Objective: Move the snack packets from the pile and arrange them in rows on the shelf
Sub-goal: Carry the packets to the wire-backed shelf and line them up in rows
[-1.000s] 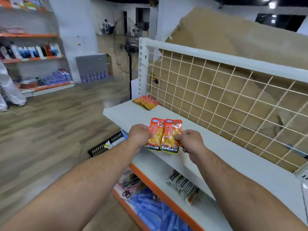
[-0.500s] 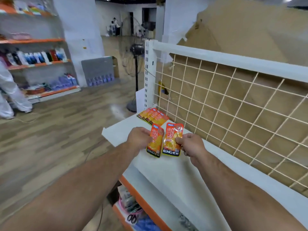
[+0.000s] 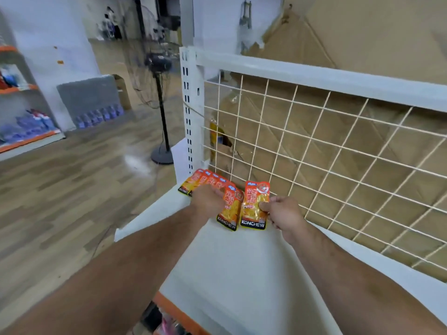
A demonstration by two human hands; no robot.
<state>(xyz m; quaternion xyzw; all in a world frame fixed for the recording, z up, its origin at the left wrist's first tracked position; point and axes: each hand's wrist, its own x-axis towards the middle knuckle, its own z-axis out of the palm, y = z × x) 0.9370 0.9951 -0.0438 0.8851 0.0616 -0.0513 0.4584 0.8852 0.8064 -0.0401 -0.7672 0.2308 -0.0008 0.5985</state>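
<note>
Two packets (image 3: 255, 206) (left hand (image 3: 208, 199) one, right hand (image 3: 284, 212) one)

Your hands now reach farther back along the shelf (image 3: 229, 262). Your left hand (image 3: 208, 200) brings the left packet (image 3: 228, 211) to the end of the row (image 3: 203, 180) by the grid (image 3: 314, 153). Your right hand (image 3: 285, 213) holds the right packet (image 3: 254, 201) just beside it.

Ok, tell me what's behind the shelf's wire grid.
Behind the wire grid: brown cardboard sheets, creased and torn. A yellow item shows through a tear at the left end, too unclear to name. Anything behind the cardboard is covered.
</note>
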